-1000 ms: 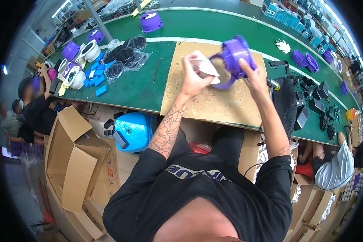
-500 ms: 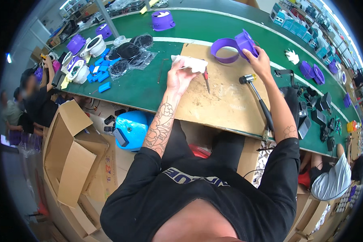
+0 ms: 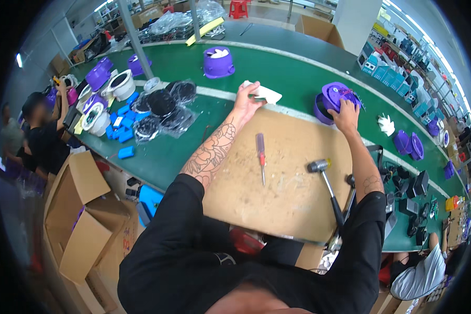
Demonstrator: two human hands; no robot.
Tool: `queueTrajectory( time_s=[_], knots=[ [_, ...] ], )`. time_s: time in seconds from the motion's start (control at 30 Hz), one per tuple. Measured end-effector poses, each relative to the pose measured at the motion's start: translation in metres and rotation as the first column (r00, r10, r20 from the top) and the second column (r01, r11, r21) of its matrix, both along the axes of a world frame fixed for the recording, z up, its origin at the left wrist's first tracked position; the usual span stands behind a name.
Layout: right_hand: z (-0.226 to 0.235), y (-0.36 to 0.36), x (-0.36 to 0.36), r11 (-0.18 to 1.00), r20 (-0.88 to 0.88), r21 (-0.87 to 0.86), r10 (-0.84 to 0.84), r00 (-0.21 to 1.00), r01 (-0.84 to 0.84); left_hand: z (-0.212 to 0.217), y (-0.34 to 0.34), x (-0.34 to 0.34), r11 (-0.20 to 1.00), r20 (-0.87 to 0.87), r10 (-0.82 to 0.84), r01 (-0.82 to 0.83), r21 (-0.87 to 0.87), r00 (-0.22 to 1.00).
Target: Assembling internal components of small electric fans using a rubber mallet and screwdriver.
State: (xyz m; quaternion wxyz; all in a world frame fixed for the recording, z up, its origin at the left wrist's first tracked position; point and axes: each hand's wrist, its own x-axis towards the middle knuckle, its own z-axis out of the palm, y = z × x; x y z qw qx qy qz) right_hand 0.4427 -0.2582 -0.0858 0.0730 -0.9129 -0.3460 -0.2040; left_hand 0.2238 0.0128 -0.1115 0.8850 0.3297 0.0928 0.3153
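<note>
My left hand (image 3: 246, 103) is closed around a white, flat-sided piece (image 3: 267, 93), held above the far edge of the brown board (image 3: 293, 199). Its exact kind cannot be made out. Farther right, my right hand (image 3: 345, 116) grips the near side of a purple round housing part (image 3: 334, 92), which has some wires at its right side. Just beneath and left of that part is a purple ring-shaped shell (image 3: 321, 110), on the green surface past the board. A screwdriver (image 3: 261, 154) with a red and clear handle lies on the board. To its right rests a black-handled hammer (image 3: 327, 186).
Left of the board are blue blocks (image 3: 125, 152) and black discs in clear bags (image 3: 162, 102). A purple tub (image 3: 218, 64) stands on the green belt. White fan-shaped piece (image 3: 386, 125) and black adapters (image 3: 409, 205) lie to the right. An open carton (image 3: 83, 225) stands lower left; co-workers sit on both sides.
Both hands have reached farther out. The purple parts have gone from over the board to the green surface beyond it. The white piece has moved away from me, and the view has shifted.
</note>
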Motion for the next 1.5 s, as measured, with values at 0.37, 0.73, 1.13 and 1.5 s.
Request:
queueTrajectory(
  time_s=[0.37, 0.73, 1.13, 1.5],
  knots=[
    [-0.016, 0.094, 0.002, 0.953, 0.262, 0.187, 0.185, 0.947, -0.238, -0.073, 0.083, 0.093, 0.325, -0.330, 0.657, 0.141, 0.935, 0.677],
    [-0.027, 0.422, -0.061, 0.723, -0.712, 0.690, 0.669, 0.213, 0.036, -0.028, 0.286, 0.004, 0.861, -0.492, 0.453, -0.222, 0.457, 0.743],
    [-0.020, 0.374, -0.083, 0.505, -0.556, 0.829, 0.701, 0.447, 0.240, 0.018, 0.196, 0.015, 0.776, -0.172, 0.386, -0.219, 0.591, 0.906],
    [0.051, 0.018, -0.210, 0.529, 0.533, 0.200, 0.648, 0.544, -0.825, 0.068, -0.038, -0.099, 0.947, -0.287, -0.085, 0.167, 0.274, 0.954]
  ],
)
